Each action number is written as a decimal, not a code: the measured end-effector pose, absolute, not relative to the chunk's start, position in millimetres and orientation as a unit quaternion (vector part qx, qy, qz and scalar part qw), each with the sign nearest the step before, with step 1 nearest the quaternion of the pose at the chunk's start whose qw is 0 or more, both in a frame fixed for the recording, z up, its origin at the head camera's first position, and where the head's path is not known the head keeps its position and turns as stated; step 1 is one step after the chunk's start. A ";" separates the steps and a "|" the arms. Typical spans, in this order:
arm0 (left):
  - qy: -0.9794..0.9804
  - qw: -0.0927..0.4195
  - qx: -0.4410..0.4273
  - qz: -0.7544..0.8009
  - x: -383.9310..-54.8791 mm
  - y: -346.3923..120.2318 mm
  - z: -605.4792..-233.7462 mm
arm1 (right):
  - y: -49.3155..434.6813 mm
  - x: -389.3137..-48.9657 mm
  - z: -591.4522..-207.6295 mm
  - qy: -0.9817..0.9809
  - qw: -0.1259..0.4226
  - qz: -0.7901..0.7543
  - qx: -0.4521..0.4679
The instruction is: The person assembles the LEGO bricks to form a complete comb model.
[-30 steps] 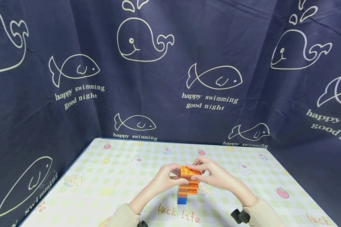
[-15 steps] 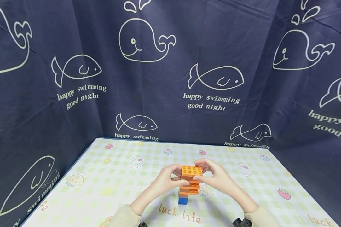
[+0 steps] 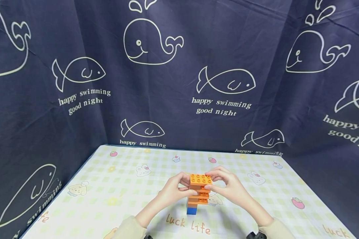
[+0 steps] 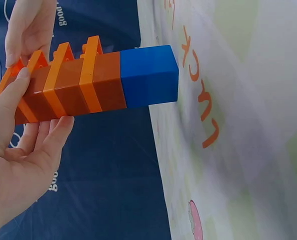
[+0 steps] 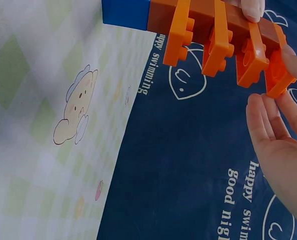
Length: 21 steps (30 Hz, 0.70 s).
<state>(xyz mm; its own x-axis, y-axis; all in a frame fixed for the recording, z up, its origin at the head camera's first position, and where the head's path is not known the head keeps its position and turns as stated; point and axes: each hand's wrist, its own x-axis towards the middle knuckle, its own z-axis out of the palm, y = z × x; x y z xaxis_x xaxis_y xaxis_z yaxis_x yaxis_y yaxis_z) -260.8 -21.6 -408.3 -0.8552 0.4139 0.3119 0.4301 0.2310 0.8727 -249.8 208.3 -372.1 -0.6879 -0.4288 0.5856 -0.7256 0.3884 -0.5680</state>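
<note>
A tower of toy building bricks stands upright between both hands. At its foot is a blue brick (image 3: 192, 210), close over the tablecloth; above it, brown bricks (image 4: 72, 87) alternate with flat orange bricks (image 5: 219, 42) that jut out toward the right. The topmost orange brick (image 3: 201, 179) shows its studs in the head view. My left hand (image 3: 172, 191) grips the upper part of the tower from the left, thumb in front and fingers behind. At the right end of the top orange brick, my right hand (image 3: 231, 186) pinches it between thumb and fingers.
A pale checked tablecloth (image 3: 131, 199) with printed animals and lettering covers the table. Dark blue curtains (image 3: 179, 86) with white whale and fish drawings enclose its back and sides.
The right hand's fingers have slid off the studded top of the upper orange brick to its right end. The left hand keeps its grip, and the tower stays nearly in place.
</note>
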 end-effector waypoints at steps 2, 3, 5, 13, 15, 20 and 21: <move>-0.782 0.009 -0.270 -0.562 -261.0 -21.5 -408.6 | 208.7 -249.7 -372.4 -0.814 0.182 0.423 0.354; -0.780 0.010 -0.270 -0.564 -261.1 -21.4 -409.0 | 208.9 -249.8 -372.8 -0.815 0.185 0.423 0.351; -0.779 0.012 -0.268 -0.567 -261.1 -21.0 -409.8 | 209.3 -250.3 -373.4 -0.817 0.186 0.425 0.342; -0.776 0.033 -0.265 -0.572 -263.0 -20.1 -414.2 | 208.2 -254.7 -374.4 -0.821 0.183 0.457 0.288; -0.779 0.046 -0.263 -0.568 -265.0 -20.3 -415.4 | 206.5 -255.5 -374.3 -0.823 0.187 0.462 0.273; -0.791 0.057 -0.237 -0.561 -273.1 -22.6 -416.8 | 199.8 -258.7 -373.0 -0.834 0.186 0.470 0.222; -0.790 0.051 -0.232 -0.565 -274.6 -23.3 -416.5 | 198.5 -259.5 -372.6 -0.836 0.183 0.472 0.211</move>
